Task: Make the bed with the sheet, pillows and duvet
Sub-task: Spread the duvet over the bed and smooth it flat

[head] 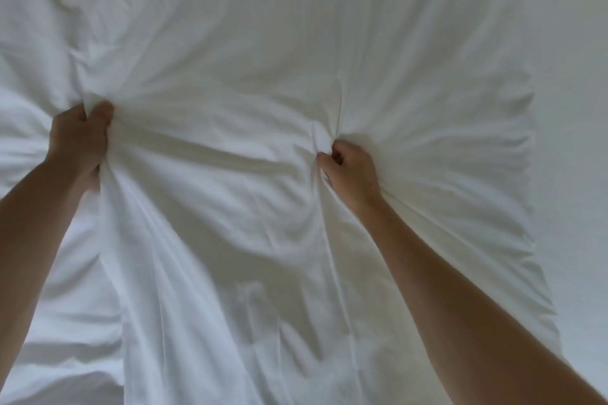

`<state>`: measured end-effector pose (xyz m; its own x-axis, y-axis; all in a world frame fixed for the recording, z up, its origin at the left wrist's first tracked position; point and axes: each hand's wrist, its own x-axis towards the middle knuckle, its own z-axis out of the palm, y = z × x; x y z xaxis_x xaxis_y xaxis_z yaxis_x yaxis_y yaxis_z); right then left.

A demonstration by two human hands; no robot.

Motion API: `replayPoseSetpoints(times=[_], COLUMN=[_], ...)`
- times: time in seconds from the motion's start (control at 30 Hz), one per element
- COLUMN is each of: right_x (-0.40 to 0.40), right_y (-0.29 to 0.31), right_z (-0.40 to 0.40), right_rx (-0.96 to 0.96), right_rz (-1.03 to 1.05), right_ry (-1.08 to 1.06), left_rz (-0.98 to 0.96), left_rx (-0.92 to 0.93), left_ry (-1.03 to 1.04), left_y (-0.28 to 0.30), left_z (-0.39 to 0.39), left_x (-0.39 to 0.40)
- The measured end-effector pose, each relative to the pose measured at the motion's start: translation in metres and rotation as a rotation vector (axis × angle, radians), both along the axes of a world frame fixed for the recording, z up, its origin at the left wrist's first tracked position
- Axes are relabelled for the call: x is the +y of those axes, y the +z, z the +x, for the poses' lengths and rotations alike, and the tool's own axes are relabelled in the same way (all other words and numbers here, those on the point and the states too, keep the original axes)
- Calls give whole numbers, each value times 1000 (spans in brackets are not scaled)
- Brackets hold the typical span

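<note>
1. Two fistfuls of the white duvet (296, 92) — spread across the whole frame — are clenched, by the left hand (80, 138) and right hand (350, 171).
2. Uneven pulling — skewed, bunched bedding is risked.

Soft, even, diffuse light; white fabric slightly overexposed, with faint grey shadows in its creases. Motion blur smears the lower centre; overall focus soft.

The duvet (230, 191) spreads across the middle, over the sheet (572, 174), which shows bare along its right edge. The left hand (80, 138) grips its left part, the right hand (348, 171) its centre-right, well apart
</note>
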<state>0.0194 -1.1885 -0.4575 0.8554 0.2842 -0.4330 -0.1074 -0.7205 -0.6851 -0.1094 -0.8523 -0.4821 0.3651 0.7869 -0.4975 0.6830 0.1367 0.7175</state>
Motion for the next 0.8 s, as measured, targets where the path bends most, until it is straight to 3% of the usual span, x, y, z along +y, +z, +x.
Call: replayPoseSetpoints(times=[0.23, 0.33, 0.47, 0.63, 0.8], right_x=[-2, -3, -21, -62, -94], right_y=[-7, 2, 8, -2, 0], right_z=[11, -3, -62, -140, -235], right_rx=[62, -3, -61, -248, -287], right_rz=[34, -99, -7, -237, -213], right_ry=[-55, 42, 83, 440, 432], left_rz=[-45, -115, -306, -402, -274], left_rx=[-92, -103, -132, -111, -24], left_ry=[-20, 37, 109, 173, 57], left_y=[20, 33, 45, 51, 52], left_z=[-9, -41, -106, -178, -249], left_x=[-26, -57, -102, -157, -213])
